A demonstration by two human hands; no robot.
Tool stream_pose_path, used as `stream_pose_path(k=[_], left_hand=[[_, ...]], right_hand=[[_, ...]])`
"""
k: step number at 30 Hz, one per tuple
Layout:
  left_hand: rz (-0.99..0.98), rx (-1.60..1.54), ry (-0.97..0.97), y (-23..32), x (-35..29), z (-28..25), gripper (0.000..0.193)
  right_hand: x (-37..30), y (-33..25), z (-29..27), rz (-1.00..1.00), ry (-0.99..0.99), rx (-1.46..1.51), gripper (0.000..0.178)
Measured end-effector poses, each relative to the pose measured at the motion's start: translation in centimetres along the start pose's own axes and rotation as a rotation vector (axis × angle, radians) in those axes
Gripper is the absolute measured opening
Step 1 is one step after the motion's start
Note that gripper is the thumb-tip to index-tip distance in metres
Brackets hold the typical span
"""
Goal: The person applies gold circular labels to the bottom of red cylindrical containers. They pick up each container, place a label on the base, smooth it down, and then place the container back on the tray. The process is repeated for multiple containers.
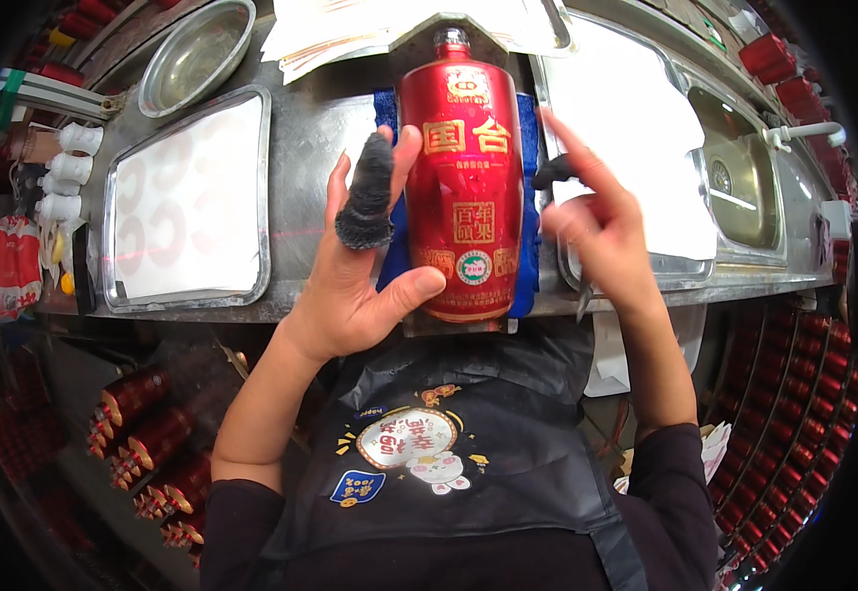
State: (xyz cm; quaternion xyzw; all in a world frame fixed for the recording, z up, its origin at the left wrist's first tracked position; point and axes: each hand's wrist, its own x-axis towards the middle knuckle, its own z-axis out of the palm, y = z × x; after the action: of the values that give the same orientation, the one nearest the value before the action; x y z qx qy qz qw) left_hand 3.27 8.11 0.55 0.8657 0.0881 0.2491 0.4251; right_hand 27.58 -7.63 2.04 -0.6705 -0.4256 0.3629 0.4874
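A large red bottle (463, 182) with gold markings and a dark cap lies on its back before me, neck pointing away. Under it shows a blue cloth (528, 197). Along its left side is my left hand (360, 256), fingers spread, thumb near the bottle's lower left; a black cover sleeves one finger. My right hand (601, 222) hovers just right of the bottle, slightly blurred, index finger stretched out and the other fingers curled. One of its fingers also wears a black cover. From below that hand a thin, pointed metal tool (584, 298) sticks out, its upper part hidden.
A metal tray (264, 212) with white sheets sits left, and another tray (700, 278) of white sheets right. Beyond are a metal bowl (198, 54) and stacked papers (321, 39). A sink (739, 187) is far right. Red bottles (143, 394) stand below on both sides.
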Motion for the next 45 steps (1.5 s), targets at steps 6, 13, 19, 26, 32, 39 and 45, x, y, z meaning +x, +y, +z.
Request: stream_pose_path(k=[6, 13, 19, 26, 32, 39, 45], left_hand=[[-0.255, -0.449, -0.007, 1.8, -0.8, 1.2, 0.119], [-0.193, -0.225, -0.012, 1.8, -1.4, 1.8, 0.117], [-0.172, -0.134, 0.039, 1.6, -2.2, 2.7, 0.120], [-0.189, -0.294, 0.153, 1.3, -2.2, 3.6, 0.118], [-0.213, -0.314, 0.083, 1.0, -2.5, 3.4, 0.119], [-0.274, -0.143, 0.039, 1.8, -2.5, 2.5, 0.117], [-0.305, -0.364, 0.126, 2.3, -2.2, 2.8, 0.122]], right_hand=[[1.1, -3.7, -1.2, 0.331, 0.523, 0.551, 0.041], [-1.7, -4.7, 3.1, -0.643, -0.081, -0.465, 0.026], [12.6, -6.5, 1.3, -0.903, 0.090, -0.601, 0.024], [2.3, -9.3, 4.8, -0.938, -0.209, -0.442, 0.030], [7.7, -3.8, 2.4, -0.390, 0.429, -0.033, 0.018], [7.0, -6.7, 3.0, -0.886, 0.146, -0.415, 0.018], [8.6, -5.8, 2.1, -0.854, 0.224, -0.308, 0.019]])
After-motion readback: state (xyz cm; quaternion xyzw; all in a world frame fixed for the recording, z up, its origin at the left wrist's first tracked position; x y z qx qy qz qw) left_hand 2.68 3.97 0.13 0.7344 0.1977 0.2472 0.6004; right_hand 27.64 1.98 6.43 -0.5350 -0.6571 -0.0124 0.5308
